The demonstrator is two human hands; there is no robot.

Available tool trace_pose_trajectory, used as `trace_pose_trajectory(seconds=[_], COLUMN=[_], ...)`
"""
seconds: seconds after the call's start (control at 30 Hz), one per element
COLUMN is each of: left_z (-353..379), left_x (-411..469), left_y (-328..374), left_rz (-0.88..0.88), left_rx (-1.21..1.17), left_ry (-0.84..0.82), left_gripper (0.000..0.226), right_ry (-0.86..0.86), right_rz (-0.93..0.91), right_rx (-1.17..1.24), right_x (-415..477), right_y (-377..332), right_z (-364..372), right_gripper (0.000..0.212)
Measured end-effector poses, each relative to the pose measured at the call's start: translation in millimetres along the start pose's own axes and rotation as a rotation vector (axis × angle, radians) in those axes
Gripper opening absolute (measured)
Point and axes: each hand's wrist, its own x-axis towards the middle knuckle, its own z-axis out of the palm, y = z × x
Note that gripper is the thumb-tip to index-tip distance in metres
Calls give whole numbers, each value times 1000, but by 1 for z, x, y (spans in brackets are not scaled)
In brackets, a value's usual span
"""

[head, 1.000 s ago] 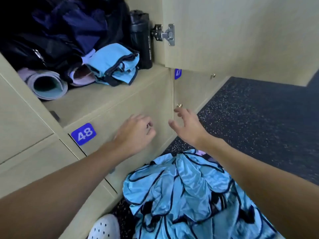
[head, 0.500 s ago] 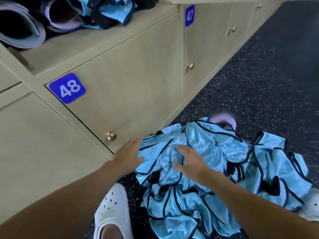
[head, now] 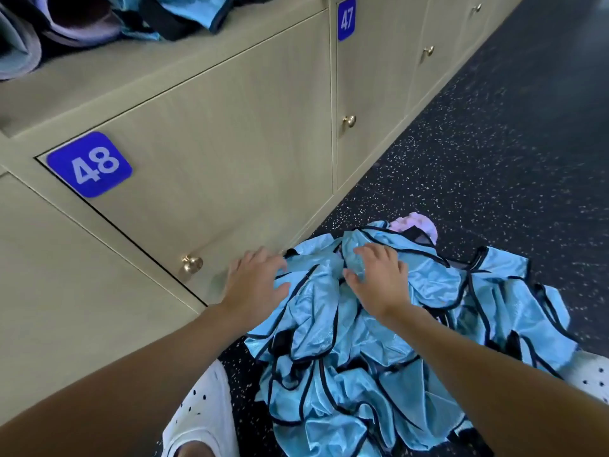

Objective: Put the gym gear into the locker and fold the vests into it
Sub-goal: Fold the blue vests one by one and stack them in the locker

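**A:** Where are the vests just now?

**B:** The vests (head: pixel 362 357) lie in a crumpled blue heap on the floor (head: pixel 494 143), right under the person's two hands. More blue cloth (head: pixel 194 11) of the same kind sits up in the open locker (head: pixel 148 67), far above the hands and to their left.

**A:** And what are the hands doing?

**B:** The right hand (head: pixel 379 282) rests on top of the heap, fingers spread and a little bent. No pinch shows. The left hand (head: pixel 253 282) lies spread, palm down, at the heap's left edge, fingertips touching the cloth.

**A:** Why flat like that?

**B:** Probably to part the layers. The black-trimmed edges are tangled through one another, so one vest has to be found before it can be lifted and folded.

**A:** What lies around them?

**B:** Just left of the left hand is the brass knob (head: pixel 191 263) of a closed door (head: pixel 230 143) marked 48. Past the right hand's fingertips a pink thing (head: pixel 415 224) peeks from under the heap; what it is cannot be told. A white shoe (head: pixel 201 413) sits below the left forearm. A rolled mat (head: pixel 16 51) lies in the locker, left of the blue cloth.
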Motion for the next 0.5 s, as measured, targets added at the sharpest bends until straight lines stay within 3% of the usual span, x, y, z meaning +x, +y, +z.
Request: trace_pose_trajectory(seconds=[0.2,0.3,0.5], left_z=[15,25,45], left_x=[51,83,137], left_y=[60,77,86], left_rz=[108,117,102], left_rx=[-77,-112,-199], left_ry=[-18,-66,-142], left_gripper=[24,25,39], right_ry=[-37,-101,-35], right_rz=[56,108,152], right_rx=[-23,77,115], right_x=[38,52,74], right_y=[32,42,62], right_z=[-20,-21,-22], right_gripper=[67,70,54])
